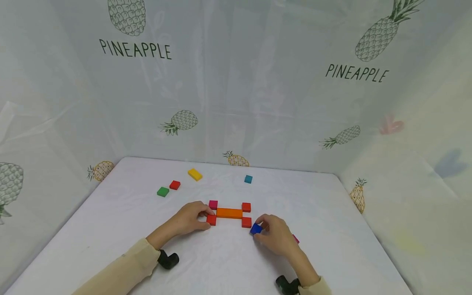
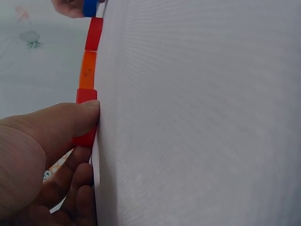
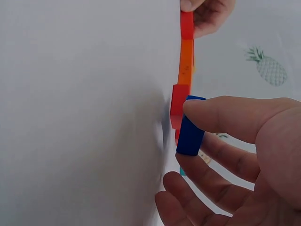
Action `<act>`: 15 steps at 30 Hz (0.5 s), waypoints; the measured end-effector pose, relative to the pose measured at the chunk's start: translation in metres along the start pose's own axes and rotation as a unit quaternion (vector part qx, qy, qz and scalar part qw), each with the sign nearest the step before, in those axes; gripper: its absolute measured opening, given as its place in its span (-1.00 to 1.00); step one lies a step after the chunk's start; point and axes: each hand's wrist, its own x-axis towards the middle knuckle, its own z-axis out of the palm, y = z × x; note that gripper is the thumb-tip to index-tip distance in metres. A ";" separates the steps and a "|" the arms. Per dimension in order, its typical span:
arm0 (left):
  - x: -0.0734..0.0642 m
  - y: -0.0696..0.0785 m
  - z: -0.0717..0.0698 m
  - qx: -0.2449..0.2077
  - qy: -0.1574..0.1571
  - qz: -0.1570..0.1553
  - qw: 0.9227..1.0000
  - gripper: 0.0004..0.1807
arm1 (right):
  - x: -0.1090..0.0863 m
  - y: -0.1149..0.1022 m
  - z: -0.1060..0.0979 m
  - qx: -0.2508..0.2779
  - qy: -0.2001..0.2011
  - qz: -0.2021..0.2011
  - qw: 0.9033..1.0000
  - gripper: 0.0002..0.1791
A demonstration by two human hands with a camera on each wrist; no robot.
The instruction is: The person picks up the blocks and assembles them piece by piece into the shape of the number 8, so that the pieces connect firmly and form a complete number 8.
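Observation:
An orange bar block point(image 1: 229, 213) lies in the middle of the table, with small square blocks at its corners: a magenta one point(image 1: 213, 204) at the back left, a red one point(image 1: 246, 207) at the back right and another red one point(image 1: 246, 222) at the front right. My left hand point(image 1: 191, 217) pinches the front-left red block point(image 1: 211, 220) between thumb and fingers, against the bar's end. Between thumb and fingers of my right hand point(image 1: 275, 234) is a blue block point(image 3: 190, 134), tilted and just right of the front-right red block.
A magenta block point(image 1: 296, 239) shows partly behind my right hand. Farther back lie a green block point(image 1: 163, 191), a red block point(image 1: 175, 185), a yellow block point(image 1: 195, 174) and a teal block point(image 1: 248, 179). Pineapple-printed curtain point(image 1: 236, 82) surrounds the white table point(image 1: 206, 262).

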 end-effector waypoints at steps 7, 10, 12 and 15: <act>-0.001 0.003 -0.001 -0.004 0.001 -0.001 1.000 -0.68 | -0.003 -0.005 0.006 -0.008 -0.022 -0.012 1.000 -0.63; -0.001 0.003 -0.001 0.000 0.000 -0.006 1.000 -0.67 | -0.003 -0.008 0.009 -0.009 -0.026 -0.012 1.000 -0.63; -0.001 0.004 -0.002 0.002 0.001 -0.006 1.000 -0.68 | -0.003 -0.010 0.010 -0.010 -0.027 -0.007 1.000 -0.63; -0.002 0.004 -0.002 0.003 0.001 -0.004 1.000 -0.69 | -0.003 -0.012 0.012 -0.015 -0.029 0.003 0.999 -0.63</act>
